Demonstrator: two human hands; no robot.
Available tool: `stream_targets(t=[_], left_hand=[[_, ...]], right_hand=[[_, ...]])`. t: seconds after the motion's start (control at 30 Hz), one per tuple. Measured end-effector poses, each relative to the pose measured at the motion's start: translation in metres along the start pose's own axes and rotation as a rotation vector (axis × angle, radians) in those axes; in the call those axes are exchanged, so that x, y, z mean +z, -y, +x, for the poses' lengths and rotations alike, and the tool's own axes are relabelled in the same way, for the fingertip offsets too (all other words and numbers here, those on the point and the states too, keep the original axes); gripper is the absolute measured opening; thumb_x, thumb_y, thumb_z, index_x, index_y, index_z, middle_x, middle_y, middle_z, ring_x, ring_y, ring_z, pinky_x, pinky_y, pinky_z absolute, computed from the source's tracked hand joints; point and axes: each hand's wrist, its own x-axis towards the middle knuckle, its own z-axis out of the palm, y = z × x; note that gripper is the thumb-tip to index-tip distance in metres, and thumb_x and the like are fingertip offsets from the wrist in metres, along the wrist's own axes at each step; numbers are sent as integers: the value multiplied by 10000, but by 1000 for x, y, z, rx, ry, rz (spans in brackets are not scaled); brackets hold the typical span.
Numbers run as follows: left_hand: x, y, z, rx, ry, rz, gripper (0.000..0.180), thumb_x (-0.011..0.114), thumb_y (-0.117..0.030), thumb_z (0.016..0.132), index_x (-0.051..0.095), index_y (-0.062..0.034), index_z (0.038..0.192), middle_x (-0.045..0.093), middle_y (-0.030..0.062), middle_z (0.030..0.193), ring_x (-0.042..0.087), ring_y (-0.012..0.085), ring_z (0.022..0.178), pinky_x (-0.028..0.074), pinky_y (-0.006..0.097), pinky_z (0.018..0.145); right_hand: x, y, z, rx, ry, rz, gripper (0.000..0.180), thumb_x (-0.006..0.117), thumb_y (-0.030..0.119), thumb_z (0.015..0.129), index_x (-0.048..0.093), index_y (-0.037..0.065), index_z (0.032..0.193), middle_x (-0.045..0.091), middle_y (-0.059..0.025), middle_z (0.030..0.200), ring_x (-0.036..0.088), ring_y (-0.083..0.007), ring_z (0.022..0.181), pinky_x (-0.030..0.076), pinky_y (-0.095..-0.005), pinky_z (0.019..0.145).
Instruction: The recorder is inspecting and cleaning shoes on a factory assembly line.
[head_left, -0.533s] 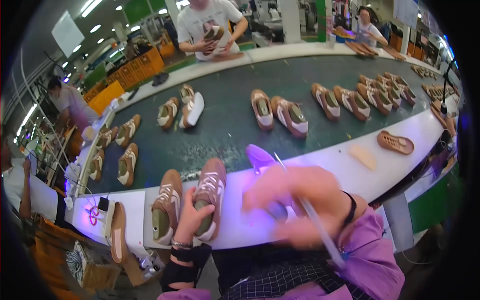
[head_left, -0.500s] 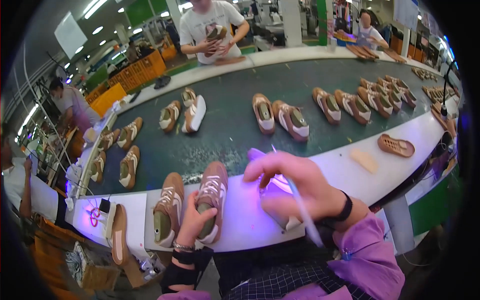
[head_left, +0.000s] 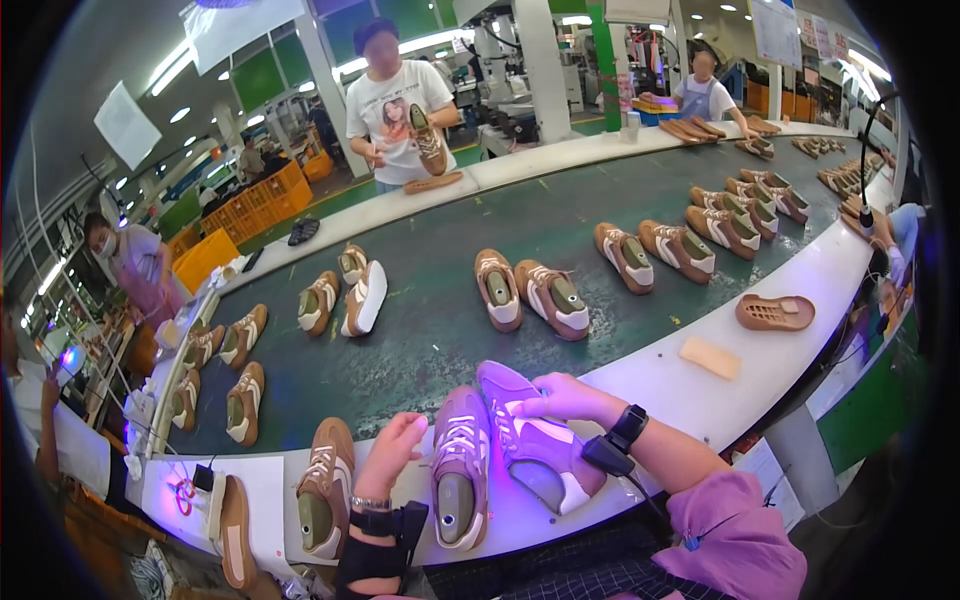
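My right hand [head_left: 568, 398] grips the side of a tan-and-white lace-up sneaker [head_left: 532, 448], which leans tilted under purple light at the near table edge. Some of its fingers are hidden behind the shoe. A second sneaker [head_left: 458, 475] stands beside it, toe away from me, with a green insert inside. My left hand [head_left: 393, 452] hovers between that shoe and another sneaker [head_left: 325, 490] on the left. Its fingers are curled together; whether they hold something small I cannot make out.
A dark green conveyor belt [head_left: 420, 370] carries several sneakers beyond the white ledge [head_left: 640, 400]. On the ledge at right lie a brown sole [head_left: 775, 312] and a beige pad [head_left: 710, 357]. Another sole [head_left: 235, 530] is at left. Across the belt a person [head_left: 400, 120] holds a shoe.
My left hand has let go of the middle sneaker and lifted off it. My right hand has come down onto the right sneaker; the thin white stick seen in it earlier no longer shows. The view has shifted.
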Motion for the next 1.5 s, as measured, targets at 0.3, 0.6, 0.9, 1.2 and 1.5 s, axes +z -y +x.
stream_targets(t=[0.3, 0.6, 0.9, 1.2, 1.5], left_hand=[[14, 31, 66, 99, 257, -128, 416, 560, -250, 905, 501, 0, 1231, 575, 59, 1133, 536, 138, 1007, 422, 292, 894], [28, 7, 57, -16, 450, -194, 453, 587, -234, 893, 479, 24, 1249, 577, 64, 1133, 538, 138, 1036, 412, 284, 935], [41, 12, 57, 133, 332, -505, 409, 706, -69, 770, 459, 7, 1087, 605, 115, 1015, 617, 184, 901, 508, 327, 832], [48, -68, -21, 467, 118, -486, 459, 731, 7, 674, 442, -29, 1029, 611, 96, 948, 624, 164, 834, 523, 289, 744], [34, -50, -15, 579, 240, -521, 798, 830, -219, 570, 446, 11, 1231, 600, 124, 1082, 597, 227, 998, 469, 353, 891]], right_hand=[[-5, -43, 1, 35, -8, 634, 295, 664, 257, 814, 656, -4, 952, 661, -43, 865, 617, -95, 738, 488, -231, 654], [1, -27, -2, 110, -10, 818, 438, 696, 302, 818, 611, -27, 1094, 659, -71, 954, 626, -112, 779, 499, -233, 711], [17, -40, 0, 42, 69, 1026, 492, 692, 286, 828, 552, -49, 1159, 652, -105, 1002, 637, -138, 864, 533, -263, 741], [-1, 30, -40, -376, 16, 1120, 464, 659, 191, 836, 513, -17, 1225, 610, -81, 1113, 585, -141, 1001, 468, -308, 916], [-9, 29, -31, -473, 110, 913, 601, 706, 137, 708, 495, -19, 1249, 599, -78, 1142, 566, -143, 1039, 441, -294, 928]])
